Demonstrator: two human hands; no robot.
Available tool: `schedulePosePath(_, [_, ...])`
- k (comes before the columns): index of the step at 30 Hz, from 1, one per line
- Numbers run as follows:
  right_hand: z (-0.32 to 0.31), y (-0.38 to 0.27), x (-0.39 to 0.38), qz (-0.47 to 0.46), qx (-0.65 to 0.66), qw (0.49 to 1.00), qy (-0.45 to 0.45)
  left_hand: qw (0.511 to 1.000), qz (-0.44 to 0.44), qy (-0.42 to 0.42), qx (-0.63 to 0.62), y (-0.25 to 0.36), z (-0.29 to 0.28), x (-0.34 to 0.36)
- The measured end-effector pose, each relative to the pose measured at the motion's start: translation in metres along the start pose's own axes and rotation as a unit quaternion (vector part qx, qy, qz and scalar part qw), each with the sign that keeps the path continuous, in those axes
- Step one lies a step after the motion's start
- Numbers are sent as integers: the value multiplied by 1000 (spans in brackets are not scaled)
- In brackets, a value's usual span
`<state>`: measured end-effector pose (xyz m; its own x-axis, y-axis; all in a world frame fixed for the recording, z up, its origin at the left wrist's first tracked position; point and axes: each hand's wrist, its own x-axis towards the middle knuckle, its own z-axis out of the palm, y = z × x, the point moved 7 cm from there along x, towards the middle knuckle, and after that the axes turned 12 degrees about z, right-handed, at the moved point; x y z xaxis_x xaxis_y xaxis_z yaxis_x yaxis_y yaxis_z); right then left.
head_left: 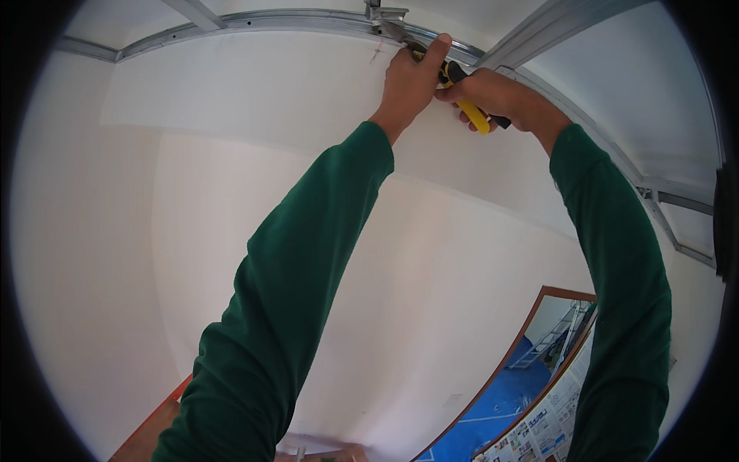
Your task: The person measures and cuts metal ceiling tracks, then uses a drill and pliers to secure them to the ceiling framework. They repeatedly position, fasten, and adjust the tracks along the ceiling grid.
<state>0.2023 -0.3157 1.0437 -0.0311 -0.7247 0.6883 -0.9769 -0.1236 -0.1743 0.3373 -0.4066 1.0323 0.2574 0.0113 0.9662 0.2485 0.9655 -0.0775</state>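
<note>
Overhead, at the top of the wall, a pair of tin snips (472, 117) with yellow and black handles reaches up to a metal channel (308, 23). Its grey jaws lie against the channel, close under a small metal bracket (387, 13). My right hand (496, 94) is closed round the handles. Further up the tool, my left hand (410, 83) grips it near the jaws, thumb pointing up; most of its fingers are hidden behind. Whether the jaws bite on metal cannot be made out.
Galvanised ceiling profiles (550, 35) run off above and to the right. White wall (254, 200) fills the middle. At the lower right, a brown-framed mirror or opening (531, 339) shows a blue floor and a ladder (548, 339); printed paper sheets (539, 423) hang beside it.
</note>
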Motion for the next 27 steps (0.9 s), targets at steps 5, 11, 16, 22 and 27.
schedulePosePath(5, [-1, 8, 1, 32, 25, 998, -53, 999, -28, 13, 23, -3, 10, 6])
schedulePosePath(11, [8, 20, 21, 32, 28, 996, -74, 999, -42, 9, 33, -30, 13, 9])
schedulePosePath(16, [16, 35, 46, 22, 96, 992, -83, 997, -68, 4, 20, -53, 32, 22])
schedulePosePath(22, [17, 42, 58, 19, 115, 990, -82, 998, -59, 0, 19, -56, 34, 29])
schedulePosePath(27, [21, 40, 57, 32, 105, 991, -72, 997, -72, -26, 3, -56, 34, 27])
